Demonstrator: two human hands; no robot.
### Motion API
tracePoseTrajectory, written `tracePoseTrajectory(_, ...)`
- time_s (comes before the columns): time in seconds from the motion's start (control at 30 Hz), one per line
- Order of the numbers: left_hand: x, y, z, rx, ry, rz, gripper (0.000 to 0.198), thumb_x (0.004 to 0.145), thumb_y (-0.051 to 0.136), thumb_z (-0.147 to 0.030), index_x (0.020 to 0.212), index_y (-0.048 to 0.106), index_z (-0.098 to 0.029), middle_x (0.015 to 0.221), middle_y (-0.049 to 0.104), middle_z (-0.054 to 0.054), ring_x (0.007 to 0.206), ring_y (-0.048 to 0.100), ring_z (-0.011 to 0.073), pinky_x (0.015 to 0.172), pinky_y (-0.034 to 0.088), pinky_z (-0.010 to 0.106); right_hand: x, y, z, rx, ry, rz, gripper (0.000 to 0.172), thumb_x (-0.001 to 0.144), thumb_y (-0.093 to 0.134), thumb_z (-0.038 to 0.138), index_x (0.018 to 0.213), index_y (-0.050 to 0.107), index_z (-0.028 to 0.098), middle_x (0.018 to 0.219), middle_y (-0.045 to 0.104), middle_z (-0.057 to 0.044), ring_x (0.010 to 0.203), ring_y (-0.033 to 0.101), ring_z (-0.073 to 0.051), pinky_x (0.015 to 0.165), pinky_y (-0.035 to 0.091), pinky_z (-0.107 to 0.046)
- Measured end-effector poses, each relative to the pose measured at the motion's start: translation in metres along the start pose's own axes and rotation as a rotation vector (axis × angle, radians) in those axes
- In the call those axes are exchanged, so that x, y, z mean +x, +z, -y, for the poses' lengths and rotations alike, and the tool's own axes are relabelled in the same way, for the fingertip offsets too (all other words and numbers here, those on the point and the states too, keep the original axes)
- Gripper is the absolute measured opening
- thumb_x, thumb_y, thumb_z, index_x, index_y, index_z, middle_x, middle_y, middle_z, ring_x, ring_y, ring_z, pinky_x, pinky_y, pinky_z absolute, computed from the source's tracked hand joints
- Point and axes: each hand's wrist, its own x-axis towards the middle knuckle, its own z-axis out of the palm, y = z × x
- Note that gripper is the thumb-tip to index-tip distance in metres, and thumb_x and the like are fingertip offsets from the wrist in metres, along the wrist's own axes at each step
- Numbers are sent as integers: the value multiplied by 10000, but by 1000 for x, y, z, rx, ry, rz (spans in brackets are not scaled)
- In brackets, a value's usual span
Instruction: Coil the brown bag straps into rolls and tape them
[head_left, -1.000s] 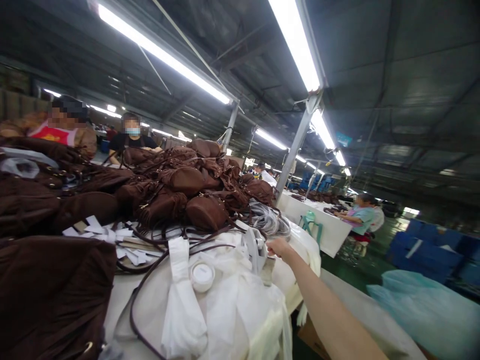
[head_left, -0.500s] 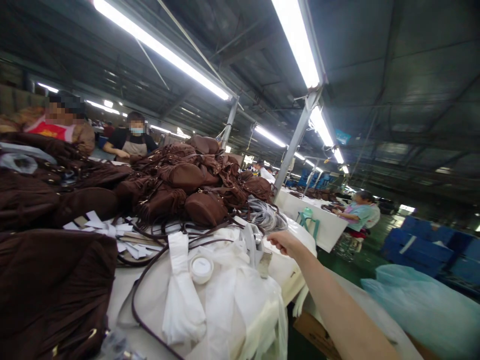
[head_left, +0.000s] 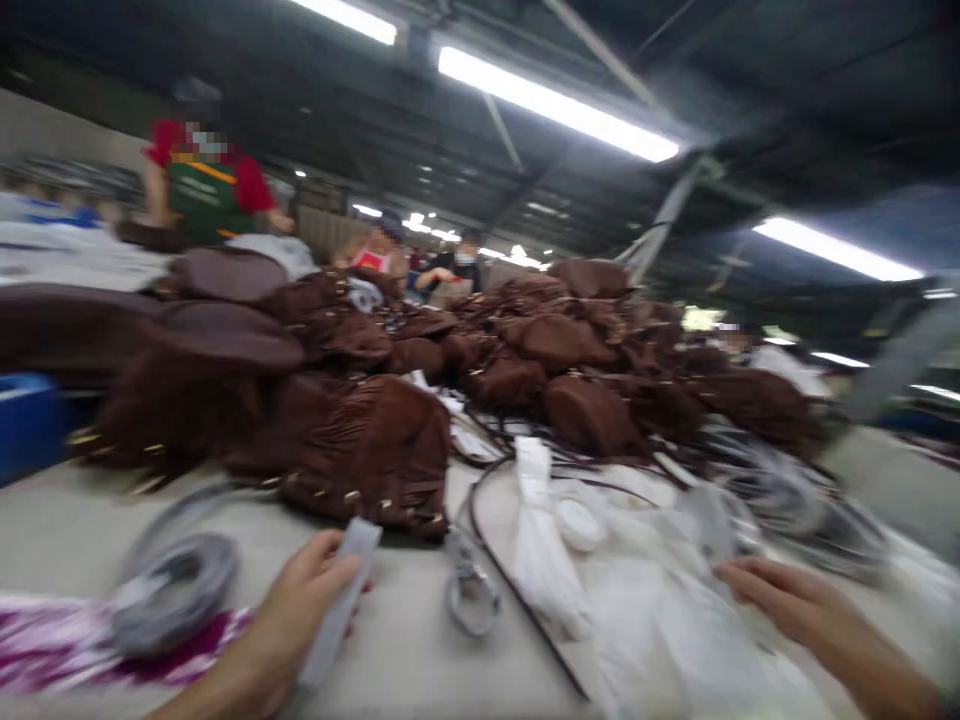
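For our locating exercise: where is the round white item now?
In the head view, the round white item lies right of centre, beside the white bundle and left of the right hand.

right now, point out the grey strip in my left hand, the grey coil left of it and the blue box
Grey strip [head_left: 335,618], head view: its broad face.
Grey coil [head_left: 171,614], head view: front of its ring.
Blue box [head_left: 28,433], head view: its side wall.

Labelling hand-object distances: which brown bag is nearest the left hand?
The pleated brown bag at the front, gold fittings along its lower edge, just beyond the grey strip in the left hand. The other bags lie farther back.
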Motion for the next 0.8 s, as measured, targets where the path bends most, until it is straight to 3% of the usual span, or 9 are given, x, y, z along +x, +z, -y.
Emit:
tracePoseTrajectory(0.1,0,-19,6,11,79,-51,188,804,591,-285,942,524,-176,687,616,-11,491,517,113,447,425,209,-34,62,81,152,-282,611,249,641,717,484,540,653,265,574,595,-68,573,527,-199,545,389,-330)
tracePoseTrajectory(0.17,2,-19,12,27,125,-70,210,757,596,-302,908,505,-189,667,601,-23,471,497,111,424,395,202,-74,107,134,283,-429,924,261,713,641,486,615,662,245,611,605,-48,593,509,-194,553,373,-309)
tracePoseTrajectory(0.2,2,-17,15,33,158,-70,219,733,604,-307,890,501,-193,664,591,-27,476,496,113,423,386,201,-91,130,156,343,-474,1019,252,737,608,453,622,650,233,597,591,-26,580,488,-177,553,359,-294)
tracePoseTrajectory(0.27,1,-14,19,32,255,-45,215,706,613,-308,851,503,-193,679,579,-28,531,519,123,464,395,205,-113,174,184,378,-561,1059,231,757,565,375,609,625,208,587,570,3,573,461,-150,555,335,-267)
tracePoseTrajectory(0.33,0,-15,21,26,363,-10,182,705,604,-298,818,514,-185,716,582,-16,639,552,140,554,422,211,-116,210,192,350,-587,1047,193,729,535,276,567,594,189,560,563,17,559,465,-133,553,335,-247)
tracePoseTrajectory(0.43,-3,-20,20,41,448,22,133,720,567,-260,819,527,-179,765,590,-3,749,559,158,657,426,222,-105,240,189,258,-545,1053,153,665,506,180,529,578,172,522,575,21,527,489,-118,539,349,-225)
tracePoseTrajectory(0.63,-5,-28,19,83,438,78,142,778,552,-314,855,528,-196,774,582,-13,757,541,158,673,405,228,-102,246,189,98,-491,984,154,636,529,158,513,621,159,484,593,19,474,472,-108,484,308,-224)
tracePoseTrajectory(0.8,-1,-26,21,143,444,-21,169,852,445,-340,772,488,-197,700,564,-11,694,527,154,627,388,236,-107,245,191,207,-414,1028,164,624,527,192,491,617,161,483,599,7,490,486,-106,504,326,-227)
